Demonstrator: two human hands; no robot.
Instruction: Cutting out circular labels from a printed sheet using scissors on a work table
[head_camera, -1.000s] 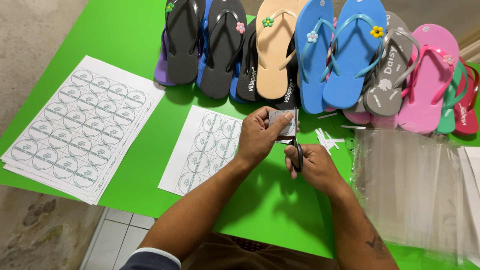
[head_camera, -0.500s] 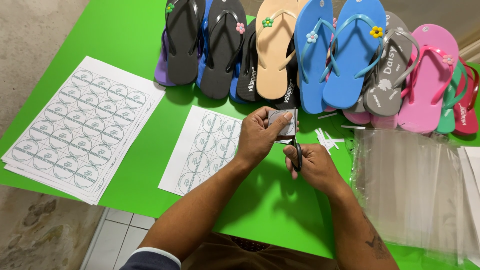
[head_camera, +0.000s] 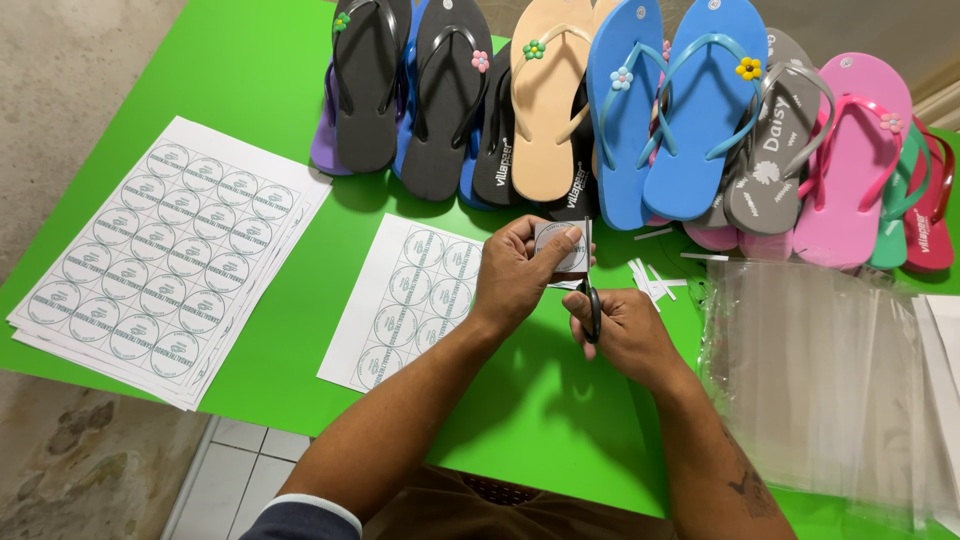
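Centrally, the left hand (head_camera: 515, 275) pinches a small paper label piece (head_camera: 558, 247) in a closed grip; the right hand (head_camera: 622, 330) grips black-handled scissors (head_camera: 592, 300) above the glossy green table (head_camera: 540, 400).

The tabletop (head_camera: 250, 60) is smooth green laminate with a soft sheen. The label sheets (head_camera: 165, 255) are matt white paper, as is the cut sheet (head_camera: 405, 300) and the small label piece (head_camera: 558, 245) pinched in the left hand (head_camera: 520, 275). The scissors (head_camera: 592, 305) in the right hand (head_camera: 625, 335) have black plastic handles. The flip-flops (head_camera: 630, 110) look like matt foam rubber with glossier plastic straps. The bags (head_camera: 810, 370) are clear, shiny plastic film.
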